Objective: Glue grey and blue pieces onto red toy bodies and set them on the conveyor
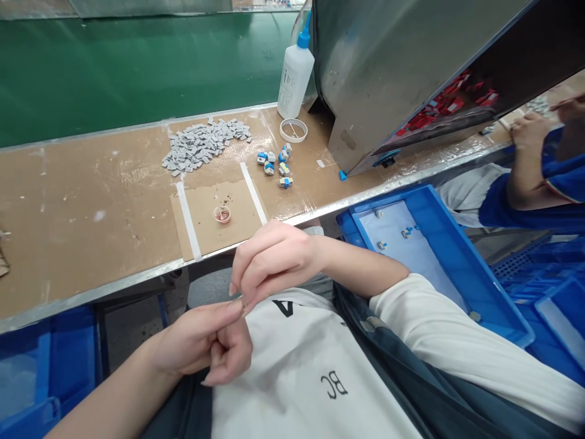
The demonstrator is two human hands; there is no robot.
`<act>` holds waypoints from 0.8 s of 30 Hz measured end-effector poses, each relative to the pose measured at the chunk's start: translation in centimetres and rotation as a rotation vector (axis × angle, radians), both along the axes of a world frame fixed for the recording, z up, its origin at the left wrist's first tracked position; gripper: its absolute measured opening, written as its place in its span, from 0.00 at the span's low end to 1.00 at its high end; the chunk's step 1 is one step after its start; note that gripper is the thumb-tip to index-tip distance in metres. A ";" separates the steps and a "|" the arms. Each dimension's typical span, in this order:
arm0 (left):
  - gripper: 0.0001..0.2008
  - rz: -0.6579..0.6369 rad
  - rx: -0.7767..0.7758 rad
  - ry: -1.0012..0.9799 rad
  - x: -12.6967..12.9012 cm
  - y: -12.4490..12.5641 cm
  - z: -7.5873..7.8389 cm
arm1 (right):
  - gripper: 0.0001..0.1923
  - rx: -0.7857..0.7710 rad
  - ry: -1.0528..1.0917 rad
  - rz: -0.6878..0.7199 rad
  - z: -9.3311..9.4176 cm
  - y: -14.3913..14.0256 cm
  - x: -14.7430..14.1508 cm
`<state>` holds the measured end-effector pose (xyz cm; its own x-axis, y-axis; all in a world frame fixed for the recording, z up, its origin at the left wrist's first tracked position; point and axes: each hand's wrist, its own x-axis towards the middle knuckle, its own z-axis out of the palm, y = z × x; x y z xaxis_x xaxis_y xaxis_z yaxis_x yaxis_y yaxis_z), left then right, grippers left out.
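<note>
The person's left hand [214,341] and right hand [276,259] meet in a pinch before the surface [91,213]; whether they grip anything cannot be told. Beyond these hands, a small cup [222,214] stands on cardboard [217,239], left of blue-and-white parts [284,169].

upright white bottle [295,82] | tape roll [294,140] just in front | green surface [137,73] beyond | metal housing [384,61] beside bottle

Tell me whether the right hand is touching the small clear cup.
Apart. The head view shows it: bare cardboard is visible between the small clear cup and the bent fingers of the right hand.
</note>
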<state>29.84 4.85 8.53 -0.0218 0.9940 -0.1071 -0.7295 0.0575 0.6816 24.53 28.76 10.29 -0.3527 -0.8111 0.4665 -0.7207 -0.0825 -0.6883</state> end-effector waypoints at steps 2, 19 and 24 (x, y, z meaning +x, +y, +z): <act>0.40 -0.005 -0.034 0.023 -0.1 -0.1 0.0 | 0.03 -0.013 -0.031 0.016 0.5 0.0 0.0; 0.40 0.513 -0.424 0.927 -1.3 -1.0 3.0 | 0.16 0.107 0.306 -0.333 -0.9 -1.3 2.9; 0.39 0.527 -0.445 1.028 -1.4 -1.1 3.4 | 0.18 0.195 0.217 -0.284 -0.4 -1.4 3.1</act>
